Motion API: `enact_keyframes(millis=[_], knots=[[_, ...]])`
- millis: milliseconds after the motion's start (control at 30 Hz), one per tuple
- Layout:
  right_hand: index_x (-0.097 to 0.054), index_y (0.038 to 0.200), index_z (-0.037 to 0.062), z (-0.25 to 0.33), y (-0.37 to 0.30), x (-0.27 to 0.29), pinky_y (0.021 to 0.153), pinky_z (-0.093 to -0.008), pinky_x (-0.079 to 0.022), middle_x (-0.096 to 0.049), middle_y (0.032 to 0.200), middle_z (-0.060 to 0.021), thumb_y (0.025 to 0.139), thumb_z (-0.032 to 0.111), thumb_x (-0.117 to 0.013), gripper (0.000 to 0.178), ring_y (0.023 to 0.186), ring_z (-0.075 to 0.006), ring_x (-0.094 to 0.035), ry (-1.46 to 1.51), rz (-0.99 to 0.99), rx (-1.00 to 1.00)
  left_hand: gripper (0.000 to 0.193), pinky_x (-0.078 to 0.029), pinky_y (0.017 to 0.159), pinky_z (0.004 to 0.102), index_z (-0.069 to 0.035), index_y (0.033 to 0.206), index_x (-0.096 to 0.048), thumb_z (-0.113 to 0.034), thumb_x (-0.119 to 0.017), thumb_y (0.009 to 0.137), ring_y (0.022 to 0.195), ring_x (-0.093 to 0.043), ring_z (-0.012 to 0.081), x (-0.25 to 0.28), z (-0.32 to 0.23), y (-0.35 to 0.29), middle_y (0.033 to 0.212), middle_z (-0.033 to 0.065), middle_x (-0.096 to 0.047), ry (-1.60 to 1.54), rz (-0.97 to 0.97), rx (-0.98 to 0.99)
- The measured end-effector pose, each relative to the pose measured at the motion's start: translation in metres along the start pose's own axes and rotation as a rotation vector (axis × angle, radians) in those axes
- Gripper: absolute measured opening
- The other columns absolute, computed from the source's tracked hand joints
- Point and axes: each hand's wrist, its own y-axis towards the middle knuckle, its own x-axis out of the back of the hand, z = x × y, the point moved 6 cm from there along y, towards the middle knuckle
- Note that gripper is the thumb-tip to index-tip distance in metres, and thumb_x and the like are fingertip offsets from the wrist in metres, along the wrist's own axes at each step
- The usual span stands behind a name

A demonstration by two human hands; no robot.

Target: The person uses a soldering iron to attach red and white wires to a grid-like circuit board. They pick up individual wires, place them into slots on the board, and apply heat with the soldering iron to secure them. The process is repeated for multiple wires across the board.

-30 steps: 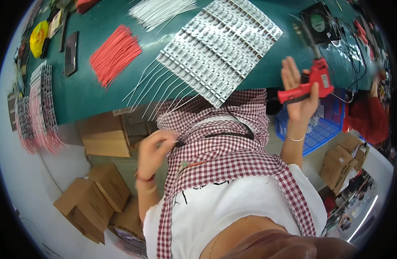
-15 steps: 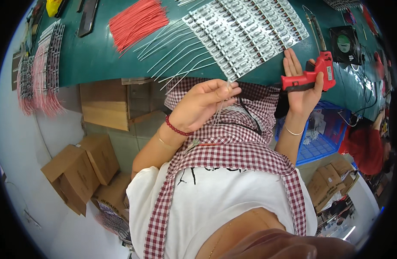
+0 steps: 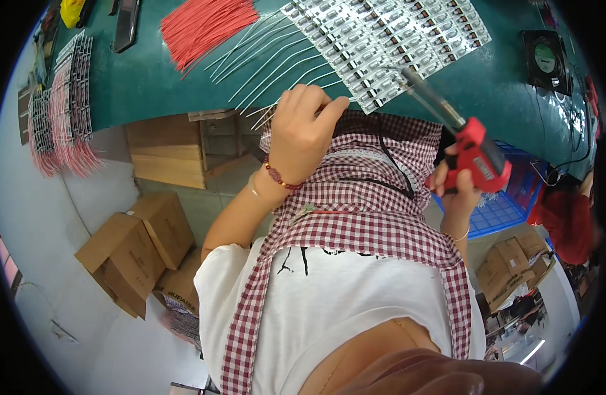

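My right hand (image 3: 456, 191) grips a red-and-black soldering gun (image 3: 482, 158) by its handle. The gun's metal barrel points up and left over a sheet of small identical parts in rows (image 3: 388, 49), its tip near the sheet's lower edge. At the sheet's lower left corner is my left hand (image 3: 304, 131), back turned up and fingers curled together. Its fingertips are partly hidden, so what they pinch cannot be made out. White wires (image 3: 276, 66) fan out leftward from the sheet's left edge, some running behind the left hand's fingers.
A bundle of red wires (image 3: 207, 29) lies on the green table (image 3: 138, 85). Wired strips (image 3: 72, 99) hang over its left edge. A black phone-like slab (image 3: 126, 26) and a black square device (image 3: 545, 60) also lie there. Below right stands a blue crate (image 3: 497, 217); cardboard boxes (image 3: 128, 257) are below left.
My left hand has turned over and moved up and left to the wires. My right hand has closed around the soldering gun's handle and tilted its barrel left over the sheet.
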Motion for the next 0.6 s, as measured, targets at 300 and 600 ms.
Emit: enact_keyframes(millis=[300, 600], knots=[[-0.064, 0.085, 0.0017, -0.023, -0.027, -0.013, 0.056, -0.0257, -0.044, -0.06, 0.071, -0.0029, 0.09, 0.012, -0.063, 0.012, 0.063, -0.0095, -0.055, -0.285, -0.014, -0.168, 0.021, -0.041, 0.061, 0.0344, -0.005, 0.092, -0.07, 0.004, -0.072, 0.072, 0.069, -0.051, 0.0224, -0.011, 0.009, -0.002, 0.073, 0.0052, -0.05, -0.001, -0.016, 0.029], [-0.067, 0.087, 0.0039, -0.037, -0.03, 0.006, 0.058, -0.0309, -0.047, -0.063, 0.08, -0.0082, 0.078, 0.006, -0.07, 0.01, 0.064, -0.0239, -0.061, -0.854, 0.092, 0.031, 0.021, -0.042, 0.061, 0.0341, -0.004, 0.09, -0.069, 0.005, -0.071, 0.071, 0.069, -0.051, 0.0227, -0.01, 0.009, -0.002, 0.074, 0.0054, -0.05, -0.003, -0.04, 0.033]])
